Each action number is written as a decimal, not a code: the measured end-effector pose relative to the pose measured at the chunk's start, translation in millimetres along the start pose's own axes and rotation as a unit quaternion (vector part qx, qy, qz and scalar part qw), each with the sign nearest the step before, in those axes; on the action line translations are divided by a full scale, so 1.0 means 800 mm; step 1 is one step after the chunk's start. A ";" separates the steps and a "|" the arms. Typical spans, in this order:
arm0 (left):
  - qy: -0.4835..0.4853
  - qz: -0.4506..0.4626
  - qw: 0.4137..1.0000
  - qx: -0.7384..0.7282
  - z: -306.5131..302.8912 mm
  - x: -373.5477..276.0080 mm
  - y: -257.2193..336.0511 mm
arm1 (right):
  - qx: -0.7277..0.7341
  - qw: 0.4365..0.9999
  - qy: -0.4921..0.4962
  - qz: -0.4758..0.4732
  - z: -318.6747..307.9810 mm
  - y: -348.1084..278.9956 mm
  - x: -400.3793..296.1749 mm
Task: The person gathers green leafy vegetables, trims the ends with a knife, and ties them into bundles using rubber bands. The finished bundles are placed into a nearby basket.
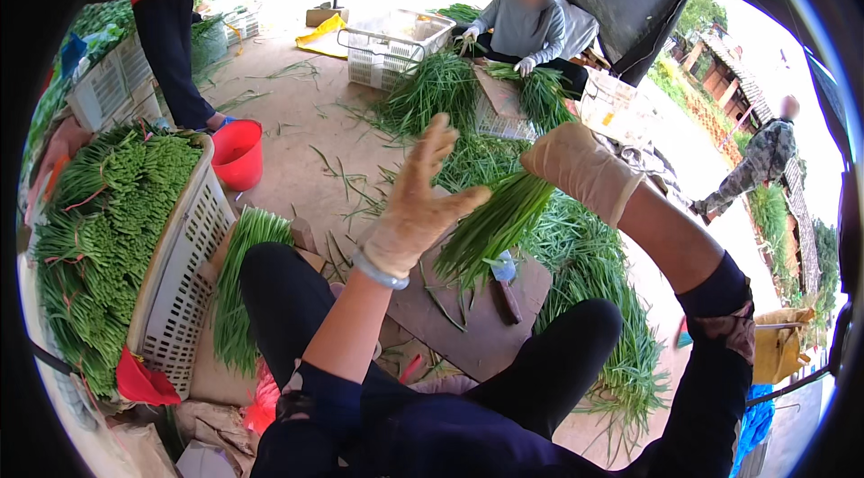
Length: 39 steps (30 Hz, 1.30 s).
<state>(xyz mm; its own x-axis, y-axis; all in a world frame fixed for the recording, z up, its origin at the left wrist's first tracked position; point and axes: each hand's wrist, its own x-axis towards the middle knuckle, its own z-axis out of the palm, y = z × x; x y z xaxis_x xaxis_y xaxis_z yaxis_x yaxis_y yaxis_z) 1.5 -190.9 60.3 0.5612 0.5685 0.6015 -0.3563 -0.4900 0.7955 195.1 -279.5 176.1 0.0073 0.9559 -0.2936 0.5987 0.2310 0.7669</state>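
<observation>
My right hand [574,164], in a pale thin glove, grips a bunch of long green chive-like leaves [503,225] whose ends hang down over a brown board [432,326]. To its left my left hand [418,208], also gloved, is raised with the fingers apart and nothing in it. A knife [507,302] with a brown handle lies on the board between my knees, its blade partly under the hanging leaves. Loose greens [607,302] are heaped right of the board. Beside my left leg is another pile of leaves [246,282].
A perforated crate [179,296] at left holds bundled greens [101,221] tied with pink bands. Past it stand a red bucket [237,154] and a person [165,52]. Ahead, a seated co-worker [523,32] handles greens by a white crate [395,46]. Another person [766,154] stands far right.
</observation>
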 end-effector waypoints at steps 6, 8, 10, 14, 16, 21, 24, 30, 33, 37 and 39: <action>-0.206 -0.044 0.974 -0.089 0.040 0.018 -0.019 | 0.004 0.998 0.066 0.023 -0.057 -0.034 -0.004; -0.178 -0.061 0.968 -0.165 0.040 0.011 -0.023 | -0.005 0.985 0.171 -0.010 -0.062 -0.025 -0.011; -0.194 -0.127 0.947 -0.221 0.035 0.002 -0.027 | -0.056 0.979 0.197 -0.011 -0.065 -0.029 -0.008; -0.148 -0.184 0.947 -0.216 0.015 -0.006 -0.036 | -0.020 0.989 0.142 -0.030 -0.080 -0.037 0.022; -0.108 -0.189 0.947 -0.234 0.022 -0.002 -0.031 | -0.052 0.942 0.330 0.037 -0.065 -0.027 0.010; -0.013 -0.166 0.948 -0.272 -0.026 0.021 -0.063 | -0.018 0.866 0.472 0.160 -0.063 -0.009 -0.020; 0.071 -0.149 0.946 -0.281 -0.085 0.040 -0.058 | 0.127 0.851 0.489 0.140 -0.025 -0.019 -0.037; 0.153 -0.072 0.955 -0.242 -0.219 0.066 -0.023 | 0.408 0.801 0.419 0.125 0.132 -0.060 -0.068; 0.219 -0.052 0.955 -0.192 -0.286 0.064 0.032 | 0.567 0.726 0.368 0.126 0.197 -0.095 -0.058; 0.206 -0.028 0.978 -0.027 -0.351 0.049 0.105 | 0.641 0.701 0.275 0.151 0.224 -0.123 -0.060; 0.185 -0.108 0.976 0.045 -0.361 0.026 0.122 | 0.681 0.682 0.206 0.169 0.236 -0.136 -0.049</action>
<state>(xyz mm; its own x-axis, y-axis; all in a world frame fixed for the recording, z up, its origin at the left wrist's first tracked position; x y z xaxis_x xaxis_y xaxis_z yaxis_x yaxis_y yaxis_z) -237.4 -36.1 171.7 0.3012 0.8569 0.4184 -0.1825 -0.3788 0.9073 281.3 -376.4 -3.6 0.2719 0.9475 0.1684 0.8091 -0.1303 -0.5730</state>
